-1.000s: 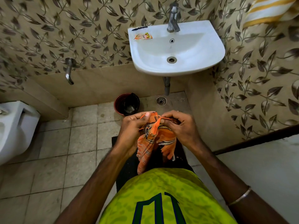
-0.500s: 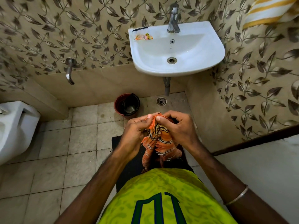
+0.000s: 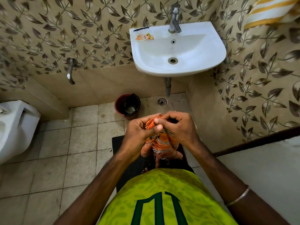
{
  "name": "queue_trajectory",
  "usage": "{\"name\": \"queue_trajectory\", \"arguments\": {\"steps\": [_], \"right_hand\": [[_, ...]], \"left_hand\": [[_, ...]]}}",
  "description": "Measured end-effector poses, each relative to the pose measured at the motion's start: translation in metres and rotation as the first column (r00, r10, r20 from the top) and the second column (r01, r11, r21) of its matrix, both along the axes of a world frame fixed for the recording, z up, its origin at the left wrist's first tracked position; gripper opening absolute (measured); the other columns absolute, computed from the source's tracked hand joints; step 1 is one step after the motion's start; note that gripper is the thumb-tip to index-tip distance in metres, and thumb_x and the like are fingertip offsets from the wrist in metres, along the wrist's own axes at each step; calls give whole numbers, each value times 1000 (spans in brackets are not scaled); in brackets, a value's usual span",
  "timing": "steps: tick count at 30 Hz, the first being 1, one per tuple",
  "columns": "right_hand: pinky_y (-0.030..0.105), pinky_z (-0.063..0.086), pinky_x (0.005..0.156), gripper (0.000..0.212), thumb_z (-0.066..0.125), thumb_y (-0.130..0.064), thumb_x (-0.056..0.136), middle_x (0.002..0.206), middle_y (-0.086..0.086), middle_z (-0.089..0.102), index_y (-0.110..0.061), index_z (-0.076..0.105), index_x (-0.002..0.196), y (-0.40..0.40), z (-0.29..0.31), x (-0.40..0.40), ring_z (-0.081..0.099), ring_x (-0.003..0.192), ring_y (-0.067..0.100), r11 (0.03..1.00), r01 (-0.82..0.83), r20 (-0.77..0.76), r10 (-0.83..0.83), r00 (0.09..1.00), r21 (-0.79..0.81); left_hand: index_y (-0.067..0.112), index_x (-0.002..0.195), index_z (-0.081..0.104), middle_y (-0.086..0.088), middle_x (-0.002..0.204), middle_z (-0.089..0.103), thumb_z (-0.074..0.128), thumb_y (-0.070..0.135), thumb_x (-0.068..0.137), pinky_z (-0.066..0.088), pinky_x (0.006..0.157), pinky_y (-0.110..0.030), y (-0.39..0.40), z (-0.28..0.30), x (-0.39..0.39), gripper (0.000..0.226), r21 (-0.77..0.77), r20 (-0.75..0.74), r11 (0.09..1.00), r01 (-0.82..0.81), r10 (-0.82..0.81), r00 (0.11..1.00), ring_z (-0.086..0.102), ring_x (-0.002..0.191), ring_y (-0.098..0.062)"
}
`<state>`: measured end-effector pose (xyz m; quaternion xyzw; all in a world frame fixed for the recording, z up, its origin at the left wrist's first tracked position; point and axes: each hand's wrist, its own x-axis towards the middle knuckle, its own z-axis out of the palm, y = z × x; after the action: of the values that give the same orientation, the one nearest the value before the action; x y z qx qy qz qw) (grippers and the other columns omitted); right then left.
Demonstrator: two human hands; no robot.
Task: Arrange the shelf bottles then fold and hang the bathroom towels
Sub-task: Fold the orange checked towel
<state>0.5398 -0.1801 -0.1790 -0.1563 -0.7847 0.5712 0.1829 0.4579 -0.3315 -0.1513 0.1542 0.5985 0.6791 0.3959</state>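
- We hold the orange striped fringed cloth towel (image 3: 159, 143) in front of us at mid-frame, bunched, its lower part hanging down toward six o'clock over the black floor mat (image 3: 129, 163).
- Our left hand (image 3: 139, 133) has its fingers curled round the towel's top edge, thumb pressing across the fringe.
- Our right hand (image 3: 180, 127) pinches the same top edge from three o'clock, fingertips meeting the left hand's.
- We judge this to be the towel-folding step, with the edges gathered but no neat fold showing yet.
- The next move probably calls for finding two corners, drawing them apart and squaring the cloth.
- A yellow-and-white striped hanging towel (image 3: 272, 12) shows at one o'clock; the white ceramic washbasin (image 3: 214, 51) sits at twelve.
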Motion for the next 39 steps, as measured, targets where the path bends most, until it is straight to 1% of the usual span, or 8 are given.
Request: {"name": "queue_trajectory", "arguments": {"steps": [5,9,15,20,25,31,35,39], "right_hand": [[17,40,50,33,85,-39,77,63,-7,58,-19,59,72,5,3,-1,50,54,1,996,91,98,-92,991,9],[43,53,54,36,78,-51,82,72,14,68,-31,68,110,19,0,-1,65,61,31,974,-133,155,162,975,-182],[50,61,84,30,79,-33,84,105,7,78,-17,76,110,43,0,4,76,95,25,899,-364,254,422,870,-244],[47,63,79,27,81,-34,78,97,6,79,-20,76,101,41,1,-3,77,88,23,917,-346,236,388,891,-199],[49,61,86,25,78,-20,84,107,11,77,-20,74,108,43,0,-6,76,98,30,841,-419,250,512,822,-343],[65,56,90,35,81,-24,79,113,14,75,-9,71,109,50,-5,-11,74,103,32,809,-449,323,570,755,-379],[55,61,84,29,83,-26,77,110,8,77,-20,72,104,53,-6,-15,76,99,27,810,-468,362,580,730,-353],[21,57,63,25,81,-9,81,103,7,78,-14,70,103,54,-6,-18,76,90,17,836,-422,366,537,760,-351]], "left_hand": [[14,112,72,-1,103,79,71,14,76,58,78,-22,-1,0,-5,35,-28,-126,1000,8,-11,992,74,101,-15],[8,112,72,0,102,79,67,3,85,57,80,-22,-1,7,-14,28,-53,-176,994,98,-106,979,74,101,-15],[22,98,76,6,92,79,59,1,94,60,78,-24,-7,20,-29,27,-234,-302,964,127,-196,933,74,90,-10],[36,95,73,20,89,73,60,5,95,56,77,-14,-6,29,-27,33,-353,-535,932,80,-271,801,69,91,6],[19,112,75,11,100,73,60,7,96,59,81,-21,-8,38,-25,24,-405,-684,912,66,-350,640,69,95,1],[18,109,75,17,98,70,60,4,95,58,79,-18,-15,48,-30,24,-373,-690,923,98,-346,635,68,98,3],[18,108,75,20,98,70,59,1,95,55,78,-13,-21,53,-33,26,-355,-668,929,108,-332,665,68,99,5],[23,106,73,18,99,71,59,-1,95,55,77,-12,-27,55,-37,29,-343,-660,934,103,-318,681,68,100,4]]}}
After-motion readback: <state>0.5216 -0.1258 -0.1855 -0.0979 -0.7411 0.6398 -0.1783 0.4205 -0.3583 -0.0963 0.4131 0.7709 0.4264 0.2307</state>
